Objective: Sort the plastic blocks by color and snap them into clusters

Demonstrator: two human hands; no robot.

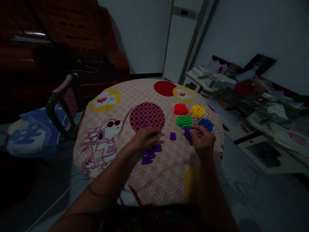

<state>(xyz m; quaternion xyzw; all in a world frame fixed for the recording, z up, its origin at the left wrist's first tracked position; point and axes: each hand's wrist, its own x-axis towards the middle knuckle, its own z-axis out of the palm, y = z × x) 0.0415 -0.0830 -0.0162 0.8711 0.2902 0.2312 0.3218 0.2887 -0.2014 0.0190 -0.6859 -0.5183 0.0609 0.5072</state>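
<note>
My left hand (148, 138) hovers over a loose pile of small purple peg-like pieces (149, 155), its fingers stretched to the right and apart, slightly smeared. It partly covers the pile, and nothing shows in its grasp. To the right, my right hand (203, 139) is closed in a pinch at a tidy purple cluster (187, 135), its fingertips on a purple piece. Between the hands lie a couple of purple pieces side by side (173, 136). Close to my right hand sit a green cluster (184, 121), a blue cluster (206, 124), a red cluster (181, 109) and a yellow cluster (198, 111).
A patterned cloth covers the round table (164, 180). A chair (67, 103) stands at its left, with dark wooden furniture (72, 29) behind. Along the right wall runs a low cabinet (256, 141) piled with papers and bags.
</note>
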